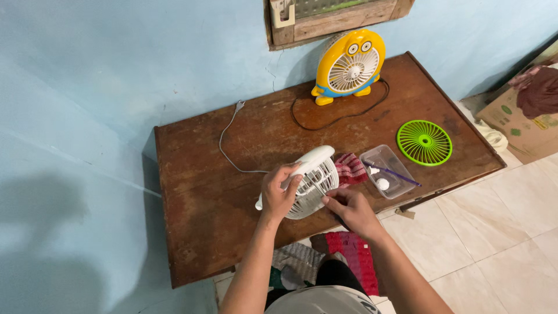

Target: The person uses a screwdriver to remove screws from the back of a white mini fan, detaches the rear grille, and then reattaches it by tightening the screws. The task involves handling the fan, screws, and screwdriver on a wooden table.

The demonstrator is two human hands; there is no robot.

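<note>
Currently, item one: a small white desk fan [314,180], lying at lower centre of the frame on the near half of a worn brown wooden table [197,232], its grille facing right and its thin white cable [228,139] trailing up toward the wall. The left hand [278,195] is wrapping over the fan's rim and back, fingers curled around the housing and steadying it. The right hand [351,210] is pressing against the front grille, fingers pinched together on a thin dark tool [340,221], possibly a screwdriver; its tip is too small to tell. Judged from this, the person is working at the grille or a fastener at its edge, and the next move is calling for a firm hold from the left hand while the right is keeping the tool seated. Item two: a red striped cloth [350,168], lying just beside the fan on its right. Item three: a clear plastic tray [395,160], holding small white pieces and a purple stick, right of the cloth. Item four: a round green grille [424,142], lying flat toward the right edge, well apart from the hands. Item five: a yellow cartoon-shaped fan [349,65], standing upright at upper centre against the blue wall, with a black cord [343,116] looping beside it.
</note>
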